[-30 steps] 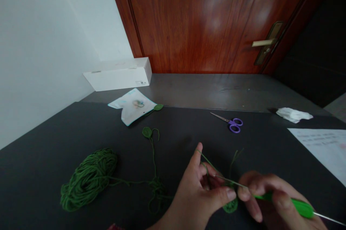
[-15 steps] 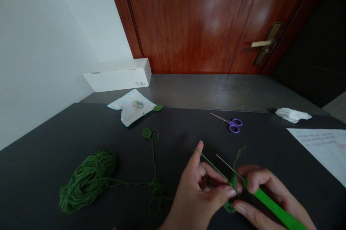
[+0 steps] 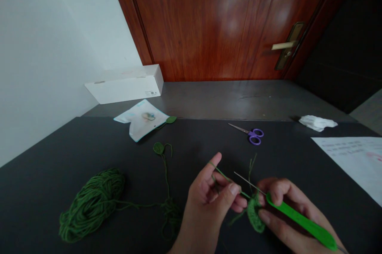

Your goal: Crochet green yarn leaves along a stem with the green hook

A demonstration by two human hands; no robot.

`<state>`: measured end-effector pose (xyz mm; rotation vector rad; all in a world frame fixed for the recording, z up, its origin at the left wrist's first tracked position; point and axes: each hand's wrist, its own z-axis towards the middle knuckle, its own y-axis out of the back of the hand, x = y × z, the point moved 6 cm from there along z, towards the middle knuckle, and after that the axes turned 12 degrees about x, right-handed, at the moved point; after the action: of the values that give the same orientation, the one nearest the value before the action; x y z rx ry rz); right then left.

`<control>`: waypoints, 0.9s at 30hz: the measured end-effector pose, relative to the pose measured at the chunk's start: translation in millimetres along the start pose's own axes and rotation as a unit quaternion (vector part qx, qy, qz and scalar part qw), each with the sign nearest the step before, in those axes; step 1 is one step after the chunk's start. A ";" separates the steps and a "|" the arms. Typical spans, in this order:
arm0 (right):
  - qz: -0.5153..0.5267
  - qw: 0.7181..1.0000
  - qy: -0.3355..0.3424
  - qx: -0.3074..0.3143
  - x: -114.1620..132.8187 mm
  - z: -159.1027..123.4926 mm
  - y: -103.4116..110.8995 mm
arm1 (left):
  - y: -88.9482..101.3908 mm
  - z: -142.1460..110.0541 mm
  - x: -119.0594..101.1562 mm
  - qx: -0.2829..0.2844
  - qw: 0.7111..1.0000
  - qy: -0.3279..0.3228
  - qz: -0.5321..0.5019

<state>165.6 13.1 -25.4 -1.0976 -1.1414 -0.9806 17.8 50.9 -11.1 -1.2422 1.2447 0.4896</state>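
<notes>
White wall (image 3: 44, 47) at left, reddish wood-grain door (image 3: 203, 19) ahead with brass lever handle (image 3: 283, 45), grey ledge (image 3: 227, 98) under door, dark panel (image 3: 331, 35) at right.

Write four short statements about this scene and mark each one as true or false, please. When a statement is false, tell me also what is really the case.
1. The right hand holds a crochet hook with a green handle. True.
2. The purple-handled scissors lie in the left hand. False: they lie on the dark mat, apart from both hands.
3. A bundle of green yarn lies on the mat, to the left of the hands. True.
4. The white cardboard box stands on the dark mat. False: it stands on the grey surface beyond the mat, next to the wall.
</notes>
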 end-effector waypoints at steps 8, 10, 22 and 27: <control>0.064 0.998 -0.005 0.005 -12.9 0.7 -3.3 | -3.2 -2.5 -1.6 0.022 1.000 -0.011 -0.009; 0.058 0.998 0.003 -0.009 -11.8 0.4 -0.8 | 0.7 -3.1 -7.2 0.005 0.999 -0.045 -0.006; 0.064 0.992 0.100 0.042 0.4 3.4 -6.6 | 13.2 -9.0 -32.3 -0.098 0.983 -0.133 0.081; 0.085 0.990 0.112 0.032 0.6 7.1 -6.1 | 25.0 -1.8 -30.4 -0.009 0.988 -0.040 0.146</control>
<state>158.4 18.8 -23.4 -0.9891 -0.8778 -0.9026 -14.0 67.3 5.4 -1.0480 1.3625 0.7589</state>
